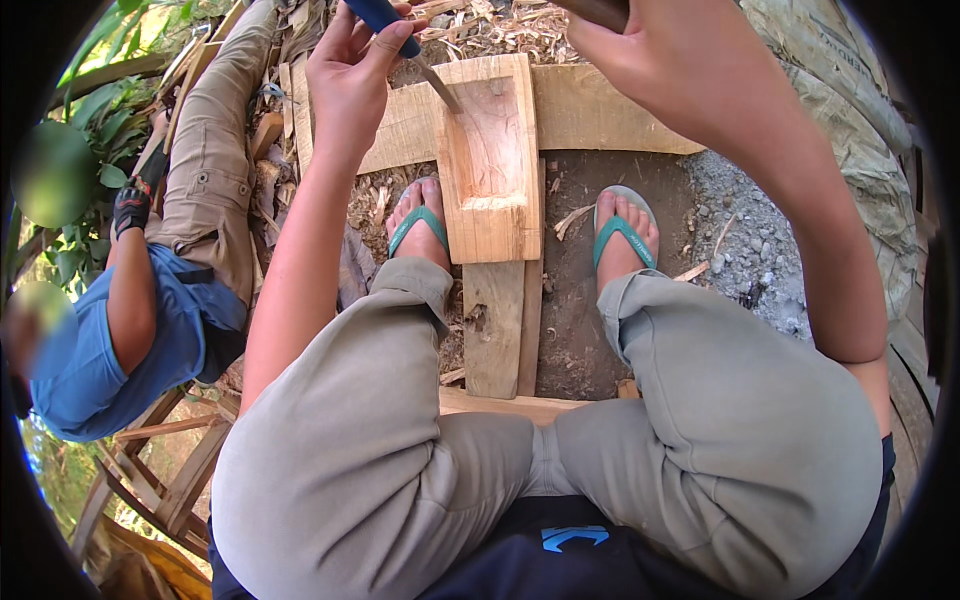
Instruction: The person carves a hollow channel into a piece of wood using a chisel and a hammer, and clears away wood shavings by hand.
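Pale, fresh-cut wood: the hollowed block (pixel 490 170) sits btwn your feet, resting on a long plank (pixel 505 330) that runs toward you and up against a wider cross board (pixel 590 105) behind it. Block is roughly rectangular, w/ a trough carved into its upper face, grain showing reddish inside. Your left hand (pixel 350 70) is wrapped round a blue-handled chisel (pixel 385 18), fingers (pixel 385 55) closed tight on the handle, thumb alongside; the steel blade slants down-right and its tip meets the top-left inner edge of the trough. Your right hand (pixel 650 45) is up at the frame's top edge, closed on a dark wooden handle (pixel 600 10); only the handle's end shows, so can't tell what tool it is. Right hand is above the cross board, well apart from the block. Both feet in teal flip-flops (pixel 622 235), left foot just beside the block's left edge, right foot a bit apart on bare dirt. Wood shavings (pixel 500 30) heaped behind the cross board; grey gravel (pixel 745 230) to the right. On your left another person (pixel 190 250) in blue shirt and khaki trousers sits close by, a gloved hand (pixel 130 205) resting near the hip.
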